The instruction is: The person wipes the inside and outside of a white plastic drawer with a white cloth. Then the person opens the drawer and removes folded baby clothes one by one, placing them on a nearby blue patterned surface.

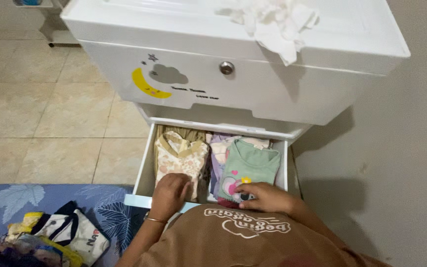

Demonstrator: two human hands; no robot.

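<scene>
Pressing folded clothes down into the open drawer (144, 163) at the middle of the frame, both hands work low in the picture: the left hand (169, 195) lies palm-down with fingers curled loosely on the cream floral garment (181, 155), gripping nothing that can be seen, while the right hand (265, 197) rests flat, fingers spread a little, on the green shirt (250, 165) just beside it, with a lilac piece (218, 148) wedged between the two stacks. Done well, this calls for even, flat pressure so the folds stay square, and for keeping the stacks below the drawer's front rim, which seems the point to watch. Above, the white plastic chest (198, 84) carries a moon-and-cloud sticker (156, 79), a round metal knob (227, 67) and a crumpled white cloth (273, 22) on top. Beige floor tiles (50, 113) fill the left, a grey wall (406, 148) the right, and at lower left more folded clothes (50, 237) lie on a blue leaf-patterned mat (6, 198).
</scene>
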